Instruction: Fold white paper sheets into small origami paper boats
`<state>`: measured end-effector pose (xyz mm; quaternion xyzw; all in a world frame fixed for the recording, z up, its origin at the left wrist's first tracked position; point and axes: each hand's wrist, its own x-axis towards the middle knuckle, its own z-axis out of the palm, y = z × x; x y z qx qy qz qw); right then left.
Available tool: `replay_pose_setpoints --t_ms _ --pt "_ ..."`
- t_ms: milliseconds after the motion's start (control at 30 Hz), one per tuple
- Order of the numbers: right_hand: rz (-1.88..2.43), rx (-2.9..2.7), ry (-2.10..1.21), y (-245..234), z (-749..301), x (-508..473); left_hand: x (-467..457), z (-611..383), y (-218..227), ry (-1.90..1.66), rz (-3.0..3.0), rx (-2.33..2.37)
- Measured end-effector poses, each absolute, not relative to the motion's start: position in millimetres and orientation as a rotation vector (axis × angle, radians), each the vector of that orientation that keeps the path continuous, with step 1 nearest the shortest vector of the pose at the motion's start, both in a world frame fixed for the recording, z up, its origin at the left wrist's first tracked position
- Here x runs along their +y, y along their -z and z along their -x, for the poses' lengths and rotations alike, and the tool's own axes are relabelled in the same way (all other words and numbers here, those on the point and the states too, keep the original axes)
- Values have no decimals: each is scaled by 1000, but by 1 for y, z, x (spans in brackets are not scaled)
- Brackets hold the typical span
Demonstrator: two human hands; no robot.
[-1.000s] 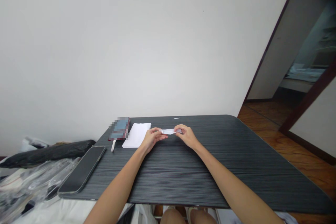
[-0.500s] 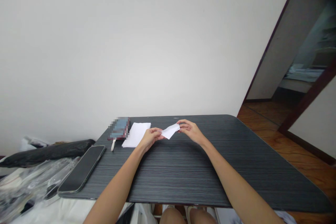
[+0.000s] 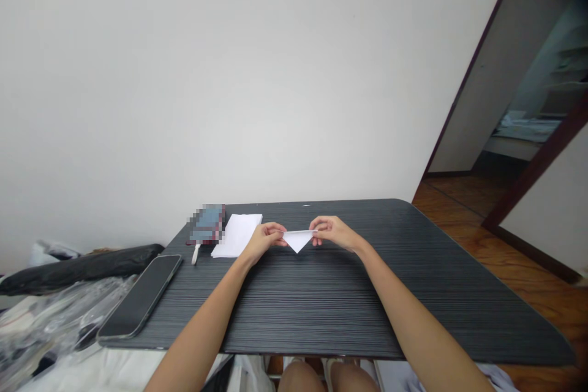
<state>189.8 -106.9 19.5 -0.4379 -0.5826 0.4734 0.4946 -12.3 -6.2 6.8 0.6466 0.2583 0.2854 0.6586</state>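
A small folded piece of white paper point(image 3: 297, 241) is held between my two hands over the dark table. It shows as a triangle with its point toward me and a straight edge along the top. My left hand point(image 3: 266, 240) pinches its left corner between thumb and fingers. At the right corner, my right hand point(image 3: 333, 231) grips it the same way, fingers curled. A stack of white paper point(image 3: 237, 236) lies flat just beyond my left hand.
The dark striped table point(image 3: 312, 312) meets a white wall. At its left edge lies a phone point(image 3: 142, 297). Back left are a blurred-out blue item point(image 3: 206, 224) and a small white stick-like object point(image 3: 195, 254). Plastic-wrapped things and a long black bundle point(image 3: 82, 266) sit left of the table.
The folded paper has turned from a slant to level, its point now toward me. My right hand has come down slightly; my left hand has barely moved.
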Motion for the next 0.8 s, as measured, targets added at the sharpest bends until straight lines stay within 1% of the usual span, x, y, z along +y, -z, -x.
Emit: replay_pose_setpoints --t_ms 267,600,700,800 --pt "1058 -1337 -1158 -10 -189 -102 -16 10 -16 -686 -1553 525" --pt "838 -1096 -1220 -16 -188 -106 -17 13 -18 -827 -1419 453" --pt "896 -1080 -1154 -11 -187 -102 -17 11 -18 -832 -1494 455" --pt "1062 -1093 -989 -3 -187 -96 -13 10 -15 -871 -1682 600"
